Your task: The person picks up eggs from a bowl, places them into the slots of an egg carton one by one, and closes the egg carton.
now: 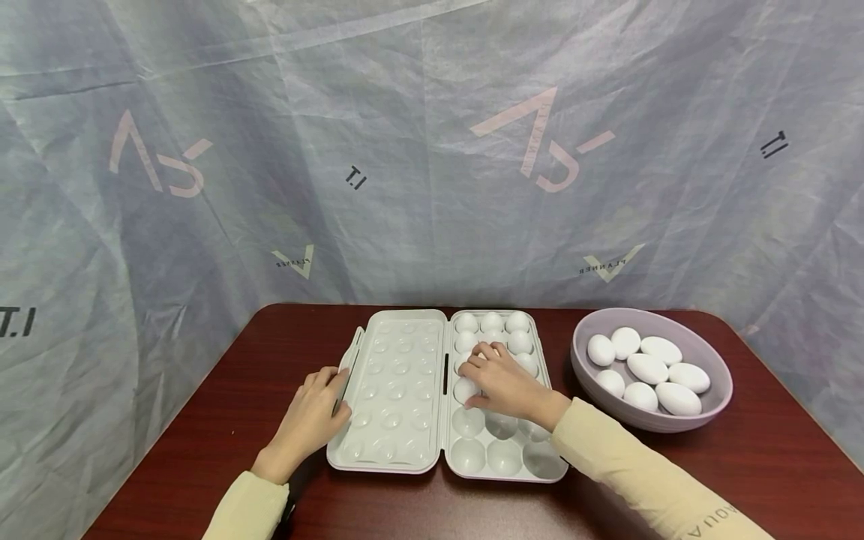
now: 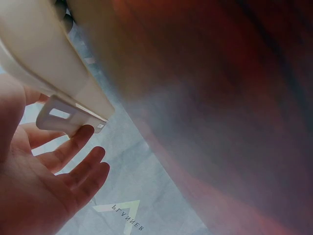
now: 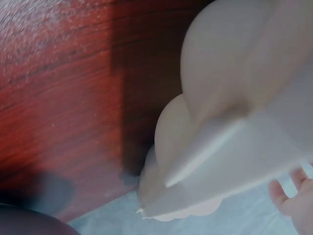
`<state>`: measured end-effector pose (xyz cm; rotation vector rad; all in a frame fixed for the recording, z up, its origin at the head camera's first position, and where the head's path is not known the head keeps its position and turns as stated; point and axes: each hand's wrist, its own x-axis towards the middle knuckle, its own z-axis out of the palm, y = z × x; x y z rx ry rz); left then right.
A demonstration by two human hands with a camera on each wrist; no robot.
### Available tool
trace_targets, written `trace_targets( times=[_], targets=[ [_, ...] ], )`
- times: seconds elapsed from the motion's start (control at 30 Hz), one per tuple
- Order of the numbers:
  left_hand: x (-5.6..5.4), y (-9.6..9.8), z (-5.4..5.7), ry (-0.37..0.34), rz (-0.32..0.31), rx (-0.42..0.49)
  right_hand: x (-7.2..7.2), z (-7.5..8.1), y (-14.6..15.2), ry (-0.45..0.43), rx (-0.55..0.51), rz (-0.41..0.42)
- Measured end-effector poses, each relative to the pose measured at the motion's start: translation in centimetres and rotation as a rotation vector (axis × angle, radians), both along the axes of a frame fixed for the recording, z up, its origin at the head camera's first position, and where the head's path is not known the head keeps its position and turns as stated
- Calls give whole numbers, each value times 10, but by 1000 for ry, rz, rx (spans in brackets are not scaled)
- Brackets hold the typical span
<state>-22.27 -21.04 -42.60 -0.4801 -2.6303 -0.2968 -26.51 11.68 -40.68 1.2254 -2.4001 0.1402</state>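
Observation:
A white plastic egg box lies unfolded on the table, its lid (image 1: 398,390) on the left and its cupped tray (image 1: 502,457) on the right. My left hand (image 1: 310,409) holds the lid's left edge by the narrow latch flap (image 2: 73,117), thumb and fingers on either side of it. Over the tray, my right hand (image 1: 502,382) grips a white egg (image 1: 466,391) between thumb and fingers at a left-column cup. White eggs (image 1: 518,322) sit in the far rows; the hand hides some cups. In the right wrist view, the tray's underside covers most of my right hand (image 3: 301,205).
A mauve bowl (image 1: 587,382) with several white eggs (image 1: 646,368) stands right of the tray, beside my right forearm. The dark red wooden table (image 1: 202,420) ends at a grey printed sheet (image 1: 418,187) hanging behind it.

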Motion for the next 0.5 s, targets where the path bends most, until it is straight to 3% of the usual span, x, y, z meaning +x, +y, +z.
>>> trace_targets(
  times=[0.27, 0.5],
  targets=[
    [1, 0, 1, 3, -1, 2, 3, 11, 5, -26, 0, -22],
    [1, 0, 1, 3, -6, 0, 5, 22, 21, 6, -17, -65]
  ],
)
